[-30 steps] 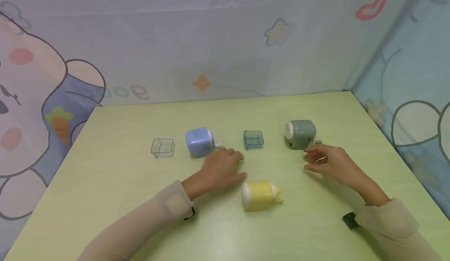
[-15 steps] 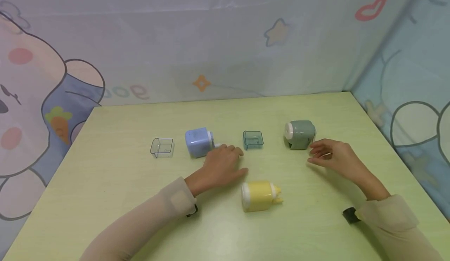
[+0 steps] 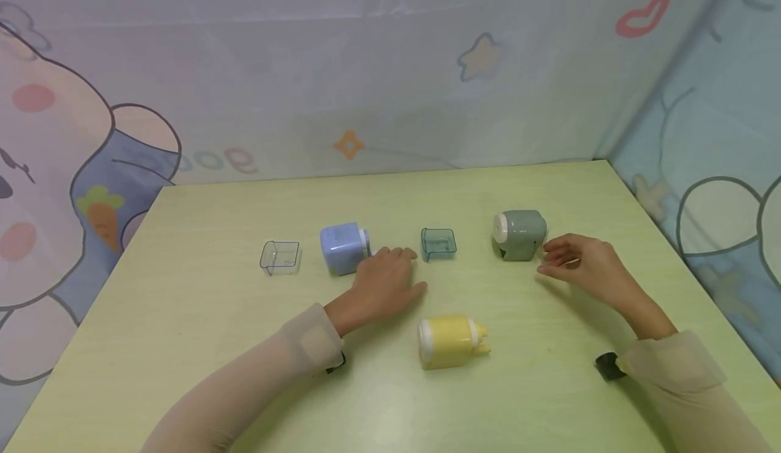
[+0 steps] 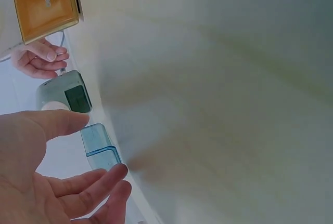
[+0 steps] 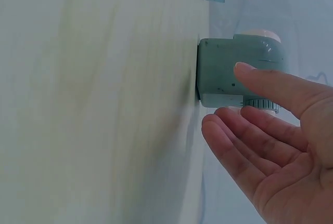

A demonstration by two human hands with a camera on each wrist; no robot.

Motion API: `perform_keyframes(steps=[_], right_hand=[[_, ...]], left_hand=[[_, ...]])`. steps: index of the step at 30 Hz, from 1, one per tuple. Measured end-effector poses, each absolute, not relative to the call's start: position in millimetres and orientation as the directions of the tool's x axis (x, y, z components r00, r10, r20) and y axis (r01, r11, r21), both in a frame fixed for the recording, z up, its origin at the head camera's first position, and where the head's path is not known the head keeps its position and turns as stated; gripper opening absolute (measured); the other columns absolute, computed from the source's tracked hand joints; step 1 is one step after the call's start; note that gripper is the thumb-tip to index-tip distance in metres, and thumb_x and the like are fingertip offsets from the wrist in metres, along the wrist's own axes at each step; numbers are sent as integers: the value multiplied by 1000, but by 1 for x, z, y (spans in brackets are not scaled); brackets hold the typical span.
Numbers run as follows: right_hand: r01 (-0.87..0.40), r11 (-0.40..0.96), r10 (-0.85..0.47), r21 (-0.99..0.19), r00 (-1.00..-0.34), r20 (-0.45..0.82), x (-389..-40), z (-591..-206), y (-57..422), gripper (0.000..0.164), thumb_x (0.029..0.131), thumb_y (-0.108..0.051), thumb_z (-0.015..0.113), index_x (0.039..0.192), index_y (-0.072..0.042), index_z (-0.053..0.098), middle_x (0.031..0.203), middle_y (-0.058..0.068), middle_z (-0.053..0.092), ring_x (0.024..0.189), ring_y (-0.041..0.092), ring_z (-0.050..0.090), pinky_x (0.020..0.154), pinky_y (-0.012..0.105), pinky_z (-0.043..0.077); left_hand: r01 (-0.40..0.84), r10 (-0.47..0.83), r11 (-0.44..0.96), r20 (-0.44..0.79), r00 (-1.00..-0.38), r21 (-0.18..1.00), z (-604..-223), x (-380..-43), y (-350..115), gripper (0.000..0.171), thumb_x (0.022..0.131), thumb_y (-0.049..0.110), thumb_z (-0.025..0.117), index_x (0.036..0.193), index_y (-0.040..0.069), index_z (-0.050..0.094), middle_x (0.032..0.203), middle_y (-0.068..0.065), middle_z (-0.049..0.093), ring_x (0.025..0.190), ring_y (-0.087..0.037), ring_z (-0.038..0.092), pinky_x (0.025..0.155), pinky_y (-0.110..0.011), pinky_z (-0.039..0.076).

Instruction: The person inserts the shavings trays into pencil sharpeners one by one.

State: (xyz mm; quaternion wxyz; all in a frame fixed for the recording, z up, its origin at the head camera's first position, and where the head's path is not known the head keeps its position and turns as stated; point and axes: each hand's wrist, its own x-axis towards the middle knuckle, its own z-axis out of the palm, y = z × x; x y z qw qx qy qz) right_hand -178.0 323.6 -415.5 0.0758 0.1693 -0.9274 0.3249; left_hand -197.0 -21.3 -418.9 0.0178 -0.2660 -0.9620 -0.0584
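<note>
A blue crank pencil sharpener (image 3: pixel 344 248) stands left of centre, and my left hand (image 3: pixel 386 281) lies beside its crank side, hiding the crank. In the left wrist view the left hand's thumb and fingers are spread apart with nothing between them. A green pencil sharpener (image 3: pixel 521 234) stands at the right. My right hand (image 3: pixel 586 266) is close to its crank side, its fingers loosely bent and the thumb apart in the right wrist view. The crank is hidden behind the fingers; whether they touch it I cannot tell. A yellow pencil sharpener (image 3: pixel 448 342) stands nearer, between the hands.
A clear shavings drawer (image 3: pixel 281 258) sits on the table left of the blue sharpener. Another drawer, tinted teal (image 3: pixel 438 244), lies between the blue and green sharpeners. Printed cloth (image 3: pixel 403 73) hangs behind the table (image 3: pixel 201 304).
My right hand has shifted slightly right and away from me, and now covers the green sharpener's crank. The left hand has edged slightly away from me, over the blue sharpener's crank. The sharpeners stay put.
</note>
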Motion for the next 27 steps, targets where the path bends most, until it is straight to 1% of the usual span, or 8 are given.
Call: perform_keyframes(steps=[8,14,20,27], right_hand=[[-332,742,-227,-583,-942,247,-182,-413,325,37,75,-26,75,99,-2,60,87,8,64,74,17,60,62,17,46],[-308,756,-193,-577,-948,253,-186,-411,326,41,73,-28,77,98,-1,60,86,8,64,72,19,60,61,17,45],[-291,760,-169,-580,-952,256,-189,-407,326,44,71,-30,78,98,-1,59,85,9,64,71,18,60,60,17,45],[-251,761,-143,-598,-964,222,-195,-403,323,51,69,-35,78,101,-2,58,89,11,63,77,21,60,61,17,46]], left_hand=[[471,469,871,48,-882,139,-420,-202,-17,57,84,49,56,125,9,49,108,-4,58,87,-19,52,57,-35,46],[464,464,874,41,-885,144,-421,-205,-16,60,85,47,55,128,7,45,112,-6,57,90,-20,52,59,-35,47],[462,462,873,39,-886,155,-422,-210,-14,61,85,46,54,129,6,43,112,-7,56,92,-20,51,60,-34,47],[466,465,868,48,-884,174,-421,-214,-11,61,86,43,55,129,3,42,113,-10,54,93,-22,50,65,-35,48]])
